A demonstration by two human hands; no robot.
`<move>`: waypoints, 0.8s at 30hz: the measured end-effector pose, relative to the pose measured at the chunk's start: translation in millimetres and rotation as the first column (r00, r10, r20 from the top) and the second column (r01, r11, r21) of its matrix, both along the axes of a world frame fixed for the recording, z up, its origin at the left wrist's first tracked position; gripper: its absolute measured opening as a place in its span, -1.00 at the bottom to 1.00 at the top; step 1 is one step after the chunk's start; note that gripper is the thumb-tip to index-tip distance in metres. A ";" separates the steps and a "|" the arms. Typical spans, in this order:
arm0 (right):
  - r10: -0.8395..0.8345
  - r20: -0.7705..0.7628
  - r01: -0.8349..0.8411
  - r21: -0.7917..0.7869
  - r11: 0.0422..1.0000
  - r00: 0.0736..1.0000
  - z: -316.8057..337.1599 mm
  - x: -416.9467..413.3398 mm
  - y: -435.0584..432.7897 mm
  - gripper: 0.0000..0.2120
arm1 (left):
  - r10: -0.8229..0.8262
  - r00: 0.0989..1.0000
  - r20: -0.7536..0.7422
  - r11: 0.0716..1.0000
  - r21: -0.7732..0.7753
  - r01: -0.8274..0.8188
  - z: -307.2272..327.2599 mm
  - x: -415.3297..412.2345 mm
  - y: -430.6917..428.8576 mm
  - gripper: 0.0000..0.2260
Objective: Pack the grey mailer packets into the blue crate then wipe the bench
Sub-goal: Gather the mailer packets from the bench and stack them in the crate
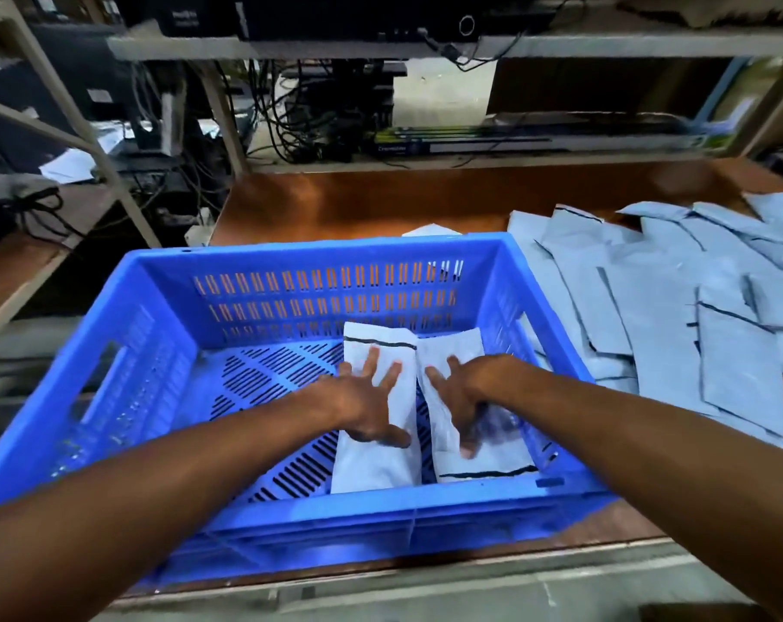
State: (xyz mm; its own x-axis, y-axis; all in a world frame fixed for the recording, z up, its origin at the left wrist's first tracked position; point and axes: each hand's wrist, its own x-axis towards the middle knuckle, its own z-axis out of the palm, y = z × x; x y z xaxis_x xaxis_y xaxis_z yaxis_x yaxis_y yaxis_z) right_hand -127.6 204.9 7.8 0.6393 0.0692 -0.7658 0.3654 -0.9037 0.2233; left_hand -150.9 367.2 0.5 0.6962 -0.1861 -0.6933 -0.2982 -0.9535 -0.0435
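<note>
- Your left grip (367, 401) lies flat in the crate, fingers spread and straight, pressing down on the left packet (374, 466) without curling round it.
- Your right grip (464, 408) rests on the right packet (452, 347). It is blurred, so you cannot tell whether its fingers curl round the packet's edge or only press on it.
- Both of your forearms reach in over the near wall of the blue crate (380, 514), one from each lower corner of the view.
- The two grey packets lie side by side on the slotted floor of the crate, in its right half, running lengthwise from near to far, with a narrow gap between them.
- The left packet shows a dark line across its far end, and the right packet shows one across its near end.
- The left half of the crate floor shows only its slots.
- The crate sits on the brown table (358, 204), close to its near edge.
- To the right of the crate, a loose pile of grey mailer packets (695, 334) is spread over the table, overlapping at many angles, its near edge touching the crate's right wall.
- Just behind the crate's far rim a white sheet (431, 229) peeks up.
- Farther back, a metal shelf (425, 161) carries tangled black cables (291, 114) and long flat boxes (538, 143).
</note>
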 end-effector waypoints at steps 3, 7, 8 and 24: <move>0.041 0.022 -0.041 -0.014 0.999 0.999 -8.9 -1.1 3.4 0.31 | 0.032 0.999 -0.040 0.999 -0.036 -0.033 -11.7 -1.5 -2.6 0.04; 0.046 0.012 -0.045 -0.032 0.998 0.999 -9.1 2.2 1.7 0.27 | 0.082 0.996 -0.045 0.995 -0.055 -0.085 -7.5 -1.0 -7.4 0.03; 0.048 0.009 -0.048 -0.038 0.998 0.999 -7.1 3.4 1.9 0.26 | 0.090 0.995 -0.047 0.995 -0.049 -0.092 -6.6 -0.4 -7.7 0.03; -0.606 0.661 -0.250 0.739 0.625 0.442 125.4 11.9 -248.4 -0.73 | 0.149 0.679 0.718 0.833 -0.462 0.306 106.5 5.2 -218.0 -0.46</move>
State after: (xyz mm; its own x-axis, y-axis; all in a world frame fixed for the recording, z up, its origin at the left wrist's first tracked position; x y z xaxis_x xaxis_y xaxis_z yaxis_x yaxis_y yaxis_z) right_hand -115.7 -43.5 133.2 0.9252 0.0331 0.3779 0.1948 -0.8963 -0.3984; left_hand -145.8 149.1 107.0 0.8786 -0.4209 0.2254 -0.4650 -0.8616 0.2035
